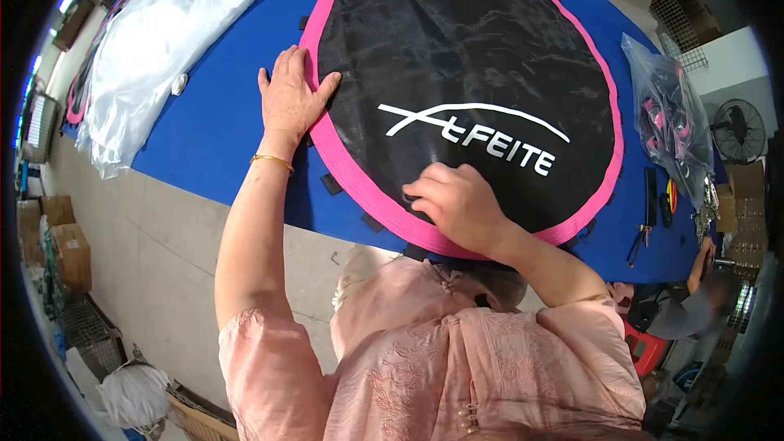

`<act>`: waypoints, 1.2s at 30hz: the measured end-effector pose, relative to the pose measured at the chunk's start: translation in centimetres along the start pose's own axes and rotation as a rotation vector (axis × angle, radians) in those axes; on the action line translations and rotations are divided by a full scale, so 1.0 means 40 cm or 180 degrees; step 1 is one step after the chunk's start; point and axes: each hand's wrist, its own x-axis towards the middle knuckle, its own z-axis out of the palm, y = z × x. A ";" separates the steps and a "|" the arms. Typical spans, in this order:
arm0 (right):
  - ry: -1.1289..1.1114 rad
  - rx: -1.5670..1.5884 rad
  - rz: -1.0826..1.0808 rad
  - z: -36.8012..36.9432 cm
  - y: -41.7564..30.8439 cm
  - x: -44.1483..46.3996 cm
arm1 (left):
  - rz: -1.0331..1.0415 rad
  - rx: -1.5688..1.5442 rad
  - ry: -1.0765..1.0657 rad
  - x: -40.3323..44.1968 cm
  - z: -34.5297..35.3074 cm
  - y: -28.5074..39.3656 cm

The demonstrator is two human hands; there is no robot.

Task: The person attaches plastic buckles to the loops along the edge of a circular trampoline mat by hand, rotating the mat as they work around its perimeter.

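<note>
A round black mat [457,41] with white lettering and a pink border [351,167] lies on the blue table [192,143]. Small black tabs stick out around its edge. My left hand [291,98] rests on the border at the left side, fingers spread, with the thumb over the black fabric. Over the lower part of the mat, below the lettering, is my right hand [453,200]. Its fingers are curled together, and whatever they pinch is too small to make out.
Clear plastic bags [175,41] lie at the table's left. On the right are a bag with pink and black pieces [670,110], scissors [641,237] and a yellow-and-red item [671,196]. A fan [737,126] and another person [694,310] are beyond.
</note>
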 end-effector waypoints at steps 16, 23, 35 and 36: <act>0.0237 -0.0015 0.0506 -0.034 0.103 -0.017 | 0.0002 0.0118 -0.0035 -0.001 0.000 -0.002; 0.0308 0.0080 0.0463 -0.021 0.117 0.070 | -0.0012 0.0110 -0.0045 -0.001 -0.001 -0.003; 0.0238 0.0401 0.0165 -0.019 0.094 0.060 | -0.0019 0.0120 0.0046 0.002 0.009 -0.009; 0.0091 0.0385 0.0161 -0.025 0.087 0.049 | -0.0008 0.0124 0.0058 0.001 0.010 -0.010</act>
